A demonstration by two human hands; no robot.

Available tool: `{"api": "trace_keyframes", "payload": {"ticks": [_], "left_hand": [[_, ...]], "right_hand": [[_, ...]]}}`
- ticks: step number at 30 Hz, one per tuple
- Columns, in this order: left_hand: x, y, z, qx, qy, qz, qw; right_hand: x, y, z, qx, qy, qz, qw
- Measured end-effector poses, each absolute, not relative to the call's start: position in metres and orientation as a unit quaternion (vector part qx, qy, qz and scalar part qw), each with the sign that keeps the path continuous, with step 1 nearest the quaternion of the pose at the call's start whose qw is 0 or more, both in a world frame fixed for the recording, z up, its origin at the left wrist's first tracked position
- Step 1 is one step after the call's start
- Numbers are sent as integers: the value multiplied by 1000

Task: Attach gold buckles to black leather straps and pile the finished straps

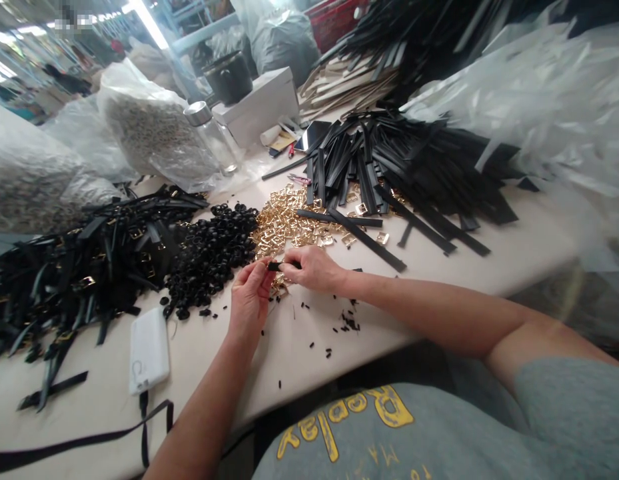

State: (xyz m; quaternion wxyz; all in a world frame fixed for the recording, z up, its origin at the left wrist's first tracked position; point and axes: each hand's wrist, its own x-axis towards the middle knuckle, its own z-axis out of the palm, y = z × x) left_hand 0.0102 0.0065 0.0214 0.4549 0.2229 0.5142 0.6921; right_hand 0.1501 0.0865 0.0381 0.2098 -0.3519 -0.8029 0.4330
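Observation:
My left hand point(250, 293) and my right hand point(312, 268) meet over the white table point(514, 247), both pinching a short black strap piece point(275, 266). A gold buckle point(278, 285) seems to hang below it between my fingers. Just beyond lies a heap of gold buckles point(289, 223). A pile of small black loops point(214, 257) sits to the left of my hands. Loose black straps point(389, 167) are heaped further back on the right.
Straps fitted with buckles point(84, 267) are piled at the left. A white power bank point(149, 350) with a cable lies near the front edge. Tiny black scraps point(339, 323) dot the table. Big plastic bags point(149, 133), a glass bottle point(216, 137) and a white box point(259, 103) stand behind.

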Motion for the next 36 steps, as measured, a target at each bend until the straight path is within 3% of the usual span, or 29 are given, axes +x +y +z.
{"api": "trace_keyframes", "payload": {"ticks": [7,13,19,27,36], "left_hand": [[10,3,18,260,553,666,428],[7,-1,26,450,604,590,289],[3,2,23,382,590,612,364],[-18,6,27,279,571,687,352],[-7,3,22,322,585,624,405]], "right_hand": [[153,90,36,-300,-809,426,271],[156,93,33,-236,-837,411,275],[158,95,33,-214,-838,441,240],[162,95,42,-248,-831,473,156],[155,93,30,-232,-825,462,227]]}}
